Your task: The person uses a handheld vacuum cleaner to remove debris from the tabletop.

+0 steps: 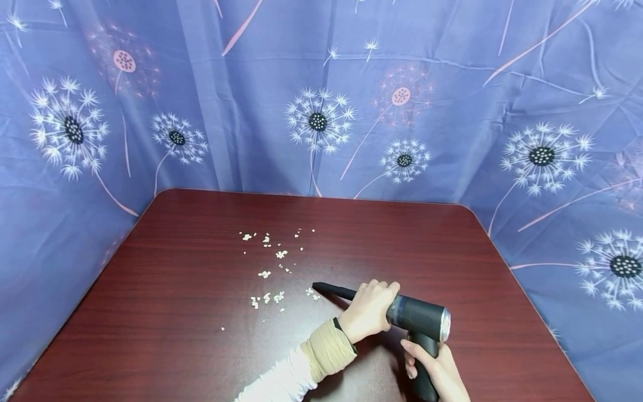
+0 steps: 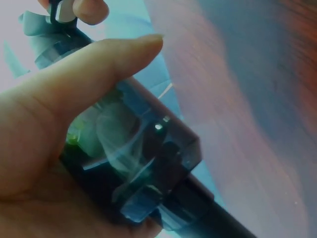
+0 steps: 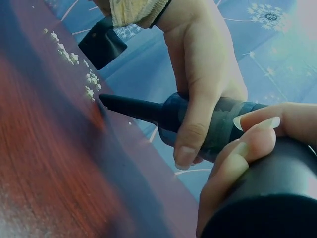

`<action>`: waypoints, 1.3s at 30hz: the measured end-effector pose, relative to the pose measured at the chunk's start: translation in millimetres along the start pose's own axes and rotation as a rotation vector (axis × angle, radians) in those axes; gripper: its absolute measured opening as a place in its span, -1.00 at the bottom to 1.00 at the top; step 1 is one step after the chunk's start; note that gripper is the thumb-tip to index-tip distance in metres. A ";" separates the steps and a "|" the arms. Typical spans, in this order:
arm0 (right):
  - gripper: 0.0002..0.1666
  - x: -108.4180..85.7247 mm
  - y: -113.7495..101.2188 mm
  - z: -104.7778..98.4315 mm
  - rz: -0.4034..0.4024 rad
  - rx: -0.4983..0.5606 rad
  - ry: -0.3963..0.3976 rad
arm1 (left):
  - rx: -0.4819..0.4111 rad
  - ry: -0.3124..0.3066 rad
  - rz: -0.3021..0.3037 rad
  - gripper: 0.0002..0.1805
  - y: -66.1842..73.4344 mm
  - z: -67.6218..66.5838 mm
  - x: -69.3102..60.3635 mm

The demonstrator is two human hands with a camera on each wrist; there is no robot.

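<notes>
A black handheld vacuum cleaner (image 1: pixel 419 316) with a silver rear end is held low over the table's front right. My left hand (image 1: pixel 369 310) grips its front barrel from above, and in the left wrist view the thumb lies across the see-through dust cup (image 2: pixel 143 129). Fingers of my right hand (image 1: pixel 437 371) are wrapped round the pistol handle (image 1: pixel 425 363). Its slim nozzle (image 3: pixel 129 106) points left, with the tip close beside a few white crumbs (image 1: pixel 310 292). More white crumbs (image 1: pixel 264 274) lie scattered in small clumps to the left and beyond.
The dark red wooden table (image 1: pixel 176 268) has rounded far corners. Blue cloth (image 1: pixel 261 111) with dandelion prints hangs round its back and sides. A black wrist device (image 3: pixel 101 44) and a beige band (image 1: pixel 329 349) are on my left wrist.
</notes>
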State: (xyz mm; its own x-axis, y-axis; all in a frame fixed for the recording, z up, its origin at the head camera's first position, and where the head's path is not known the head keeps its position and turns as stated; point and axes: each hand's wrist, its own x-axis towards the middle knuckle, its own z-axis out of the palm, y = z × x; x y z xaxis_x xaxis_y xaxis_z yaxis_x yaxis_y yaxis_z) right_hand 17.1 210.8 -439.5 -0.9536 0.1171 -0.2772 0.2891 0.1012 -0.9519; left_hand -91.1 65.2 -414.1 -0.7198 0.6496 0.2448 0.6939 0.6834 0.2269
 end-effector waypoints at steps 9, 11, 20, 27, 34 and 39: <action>-0.86 -2.6 -1.1 -3.2 -0.015 0.002 -0.064 | 0.027 -0.024 -0.037 -0.45 5.5 -5.3 -5.1; -0.86 -3.3 -1.7 -2.4 -0.016 0.006 -0.061 | 0.031 -0.029 -0.042 -0.44 6.2 -6.4 -6.1; -0.85 -5.9 -3.6 -4.3 -0.011 0.006 -0.105 | 0.023 -0.042 -0.078 -0.41 10.4 -10.1 -10.5; -0.85 -7.8 -2.9 -8.3 -0.010 -0.018 -0.100 | 0.007 -0.048 -0.079 -0.42 13.4 -11.0 -10.9; -0.84 -9.8 -1.7 -10.5 -0.034 -0.028 -0.111 | 0.001 -0.064 -0.081 -0.42 15.7 -9.6 -11.8; -0.86 -10.5 -0.5 -11.0 -0.045 -0.027 -0.130 | 0.007 -0.057 -0.090 -0.42 16.7 -9.8 -14.8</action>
State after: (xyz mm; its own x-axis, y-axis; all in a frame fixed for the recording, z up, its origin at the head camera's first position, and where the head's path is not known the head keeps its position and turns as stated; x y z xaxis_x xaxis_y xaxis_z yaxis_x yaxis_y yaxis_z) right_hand 27.9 220.4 -434.7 -0.9680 -0.0174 -0.2504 0.2461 0.1303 -0.9604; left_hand -68.7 63.7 -404.7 -0.7792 0.6033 0.1700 0.6265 0.7418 0.2392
